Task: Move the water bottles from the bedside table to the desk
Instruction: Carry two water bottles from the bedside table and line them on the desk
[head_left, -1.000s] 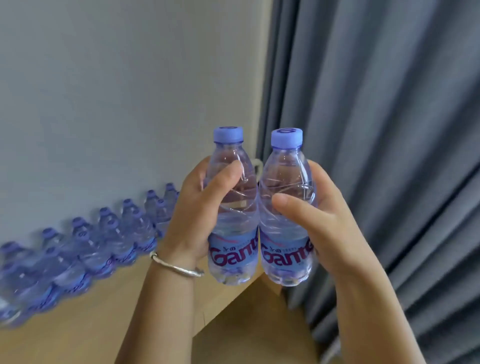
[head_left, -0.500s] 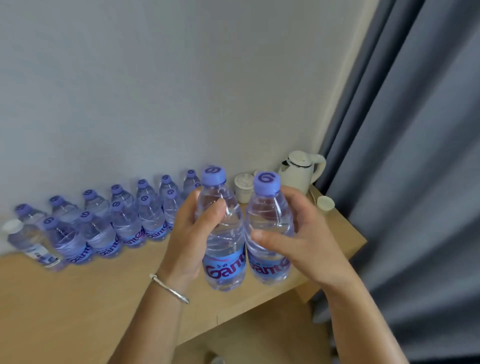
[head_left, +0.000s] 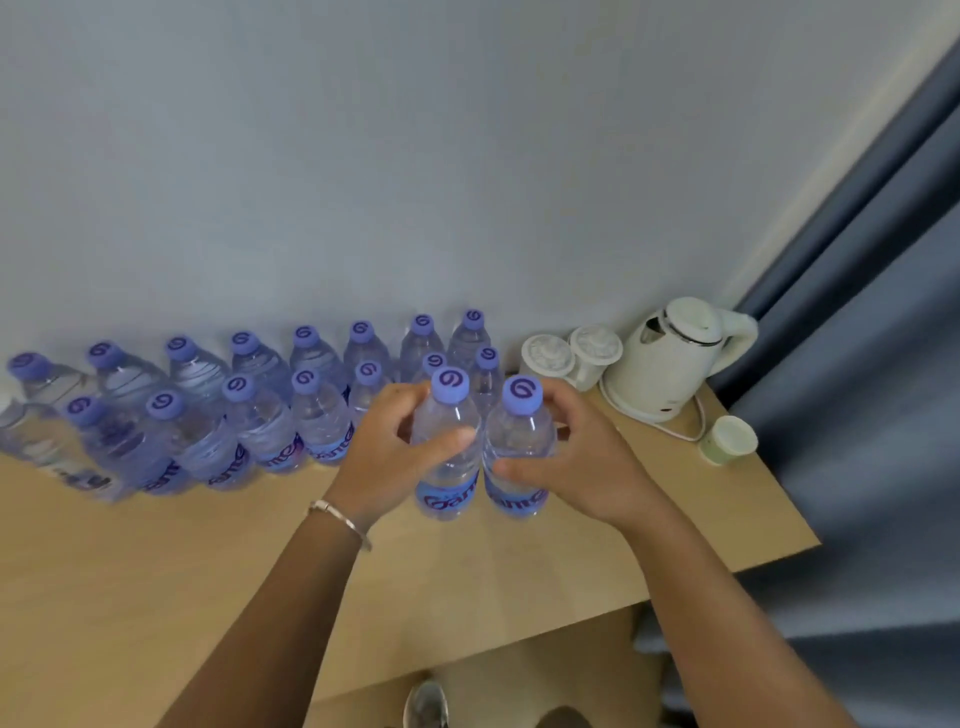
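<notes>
My left hand (head_left: 389, 447) grips a clear water bottle (head_left: 448, 483) with a purple cap and blue label. Right beside it, my right hand (head_left: 576, 457) grips a second, identical water bottle (head_left: 517, 436). Both bottles stand upright, side by side, low over the wooden desk (head_left: 519, 582); whether their bases touch the top I cannot tell. They sit in front of the right end of two rows of several matching bottles (head_left: 260, 395) lined along the wall.
A white kettle (head_left: 675, 358) on its base, two white lidded cups (head_left: 571, 353) and a pale green paper cup (head_left: 727, 439) stand at the desk's right end. Grey-blue curtains (head_left: 872, 364) hang past the desk's right edge. Floor shows below the front edge.
Both hands have carried the two bottles down and forward from chest height to the desk, close to the rows. The view has tilted down onto the desk top.
</notes>
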